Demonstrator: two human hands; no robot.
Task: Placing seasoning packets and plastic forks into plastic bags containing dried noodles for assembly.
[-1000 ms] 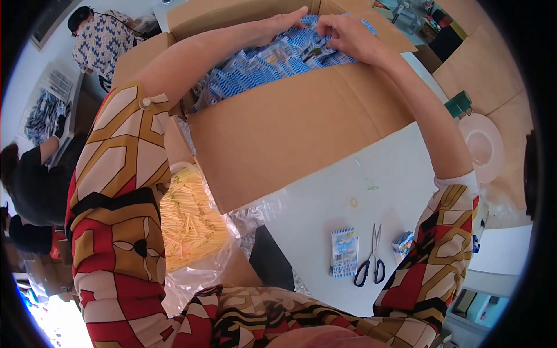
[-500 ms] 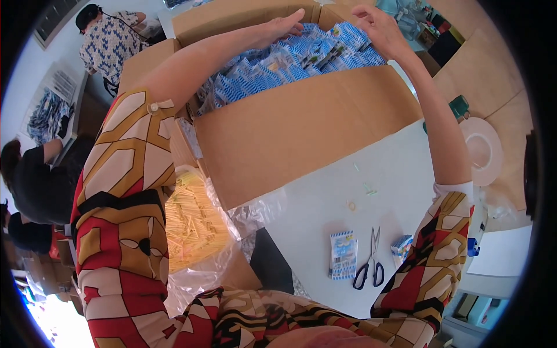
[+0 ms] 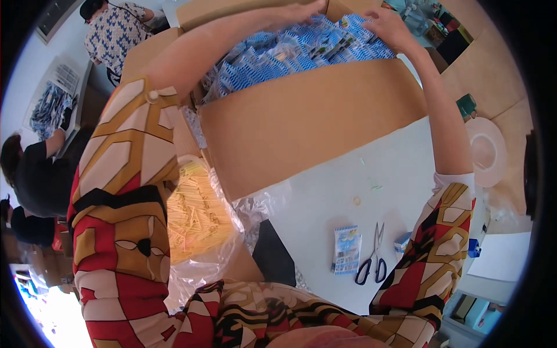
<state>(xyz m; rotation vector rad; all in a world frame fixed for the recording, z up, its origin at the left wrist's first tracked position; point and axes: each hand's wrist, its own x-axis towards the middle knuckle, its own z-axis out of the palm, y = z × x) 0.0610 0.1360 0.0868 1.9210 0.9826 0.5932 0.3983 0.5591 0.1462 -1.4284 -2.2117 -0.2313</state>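
Note:
An open cardboard box point(image 3: 313, 130) stands before me, filled with blue-and-white striped packets point(image 3: 267, 68). My left hand point(image 3: 303, 13) reaches over the far part of the packets, fingers stretched out and slightly blurred; I see nothing in it. Above the box's far right corner is my right hand point(image 3: 387, 28), its fingers bent but apart, with the fingertips close to the packets. Whether they touch them, I cannot tell. The box's near flap lies folded outward over the white table point(image 3: 325, 203).
On the table lie a single striped packet point(image 3: 347, 249), scissors point(image 3: 373, 258) with dark handles, a partly hidden packet point(image 3: 401, 243) and a small ring point(image 3: 357, 200). A plastic-lined container of thin yellow sticks point(image 3: 200, 214) sits at left. Other people point(image 3: 116, 37) work at far left.
My left hand has moved farther away and to the right over the packets. My right hand has shifted slightly right and down. The whole view has shifted a little.

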